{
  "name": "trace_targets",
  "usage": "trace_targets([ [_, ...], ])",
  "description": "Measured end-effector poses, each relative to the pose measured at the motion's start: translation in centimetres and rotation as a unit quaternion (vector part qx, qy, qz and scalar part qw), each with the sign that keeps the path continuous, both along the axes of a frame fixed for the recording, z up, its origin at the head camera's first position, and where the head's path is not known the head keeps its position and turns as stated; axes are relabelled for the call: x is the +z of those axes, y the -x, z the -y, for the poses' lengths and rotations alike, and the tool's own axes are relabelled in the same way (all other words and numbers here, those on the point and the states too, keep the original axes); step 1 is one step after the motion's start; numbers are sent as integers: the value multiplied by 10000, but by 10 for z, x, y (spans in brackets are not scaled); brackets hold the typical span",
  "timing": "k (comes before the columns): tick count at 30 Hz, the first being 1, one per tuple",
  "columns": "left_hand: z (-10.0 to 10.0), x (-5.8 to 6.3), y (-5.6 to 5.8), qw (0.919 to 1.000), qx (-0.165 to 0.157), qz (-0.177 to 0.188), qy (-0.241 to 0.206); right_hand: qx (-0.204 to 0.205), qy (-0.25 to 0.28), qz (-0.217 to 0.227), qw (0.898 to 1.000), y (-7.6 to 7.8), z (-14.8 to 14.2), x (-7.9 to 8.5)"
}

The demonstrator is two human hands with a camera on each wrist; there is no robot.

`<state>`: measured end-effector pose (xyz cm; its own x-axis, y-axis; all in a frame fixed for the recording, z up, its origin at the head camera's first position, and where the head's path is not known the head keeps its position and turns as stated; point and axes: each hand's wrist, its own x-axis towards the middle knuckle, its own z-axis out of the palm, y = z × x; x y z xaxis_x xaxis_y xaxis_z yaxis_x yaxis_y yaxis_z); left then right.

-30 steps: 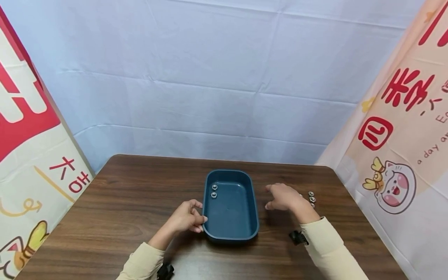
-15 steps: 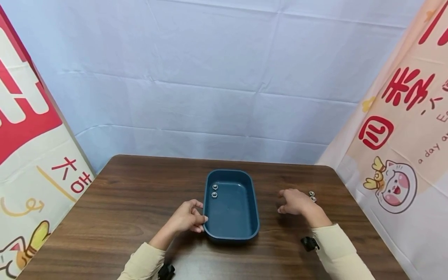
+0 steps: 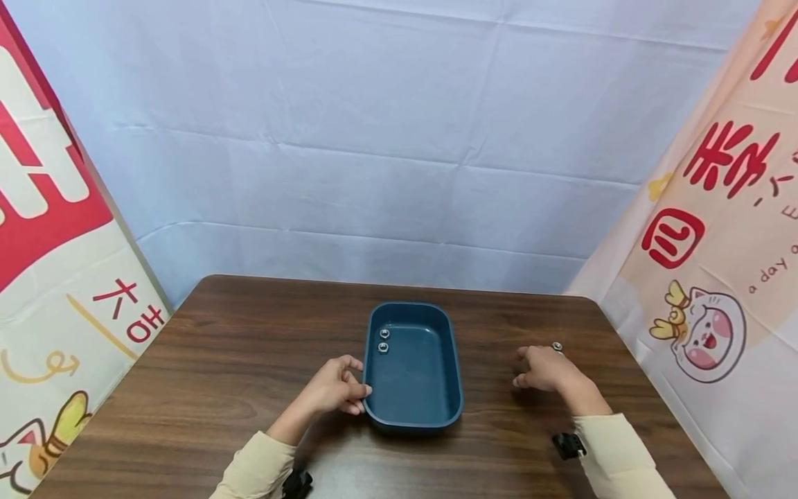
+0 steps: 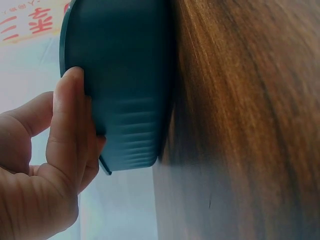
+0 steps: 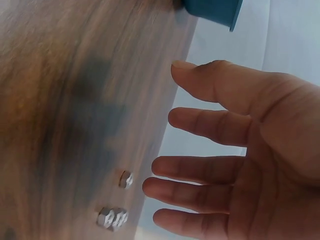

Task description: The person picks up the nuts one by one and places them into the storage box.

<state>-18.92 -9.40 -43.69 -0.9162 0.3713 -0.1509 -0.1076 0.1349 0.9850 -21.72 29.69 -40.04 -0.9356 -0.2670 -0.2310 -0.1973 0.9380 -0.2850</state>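
Brown wood-grain worktop [image 3: 249,326], lower frame. Dark-blue rectangular tray [image 3: 413,395], lower centre. Left hand [image 3: 333,388]: grip pinching tray's left rim. Right hand [image 3: 546,368], lower right: grip spread, empty, near silver metal hex nuts [image 5: 105,218]; two more nuts [image 3: 383,347] inside tray.

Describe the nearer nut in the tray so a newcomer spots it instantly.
On the brown table in the head view stands a dark blue tray. Inside, toward its left side, the nearer nut appears just below the other nut.

Cream sleeves [image 3: 617,452] (a little puffy) end beside small black wrist cameras [image 3: 567,445].
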Motion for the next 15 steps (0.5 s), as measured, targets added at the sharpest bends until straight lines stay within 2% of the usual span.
trace_targets([
  [6,0,-2,3,10000,-11,-22,-10,-76,285,7,9996,4,-14,-7],
  [12,1,-4,3,9999,-37,20,-100,-165,439,-391,9981,9,-26,-16],
  [15,2,-4,3,9999,-46,36,-137,-314,715,-617,9950,11,-31,-24],
])
